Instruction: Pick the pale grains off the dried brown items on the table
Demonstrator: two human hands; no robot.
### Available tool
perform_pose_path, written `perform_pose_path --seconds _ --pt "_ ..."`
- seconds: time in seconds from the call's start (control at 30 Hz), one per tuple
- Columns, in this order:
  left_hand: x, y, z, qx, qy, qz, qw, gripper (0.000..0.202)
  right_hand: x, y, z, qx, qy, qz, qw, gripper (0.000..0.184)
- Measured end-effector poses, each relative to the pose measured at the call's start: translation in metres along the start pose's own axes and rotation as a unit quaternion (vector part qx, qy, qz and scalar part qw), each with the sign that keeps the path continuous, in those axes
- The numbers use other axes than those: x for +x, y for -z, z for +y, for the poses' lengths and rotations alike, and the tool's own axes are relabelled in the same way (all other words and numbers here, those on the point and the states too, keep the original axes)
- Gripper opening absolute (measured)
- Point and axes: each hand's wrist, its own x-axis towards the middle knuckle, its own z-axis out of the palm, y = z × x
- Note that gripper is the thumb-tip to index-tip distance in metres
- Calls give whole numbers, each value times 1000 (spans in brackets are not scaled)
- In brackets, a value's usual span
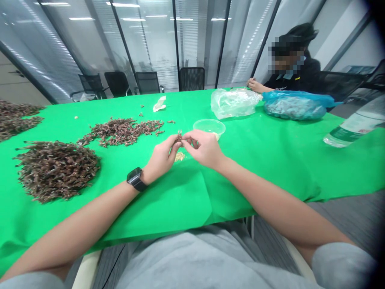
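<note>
My left hand [162, 155] and my right hand [206, 148] meet above the green cloth, both closed in a pinch. Between their fingertips is a small brown piece [179, 136], like a dried stalk or pod; its exact kind is too small to tell. Just below the fingers lies a little heap of golden bits [179, 156]. A clear round plastic bowl [209, 125] stands right behind my right hand, with some pale bits inside. To the left, a loose spread of brown dried pieces [120, 131] lies near a taller pile of longer brown stalks [57, 170].
More brown stalks [18, 116] lie at the far left. A crumpled white tissue [159, 104], a clear plastic bag [234, 103], a filled blue bag [297, 105] and a large bottle [355, 124] rest on the green cloth [180, 200]. A person [294, 68] sits at the far right.
</note>
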Motion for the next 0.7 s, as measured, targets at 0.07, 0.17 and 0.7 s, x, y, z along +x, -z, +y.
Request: perform_pose_path --seconds 0.07,0.17,0.7 --pt "0 0 1 0 -5 -1 1000 31 0 -1 0 1 8 3 1000 10" --pt "0 0 1 2 -11 -6 1000 33 0 -1 0 3 10 3 1000 10" --pt "-2 -2 -8 35 -55 -39 997 34 10 3 -5 335 -315 -84 884 16"
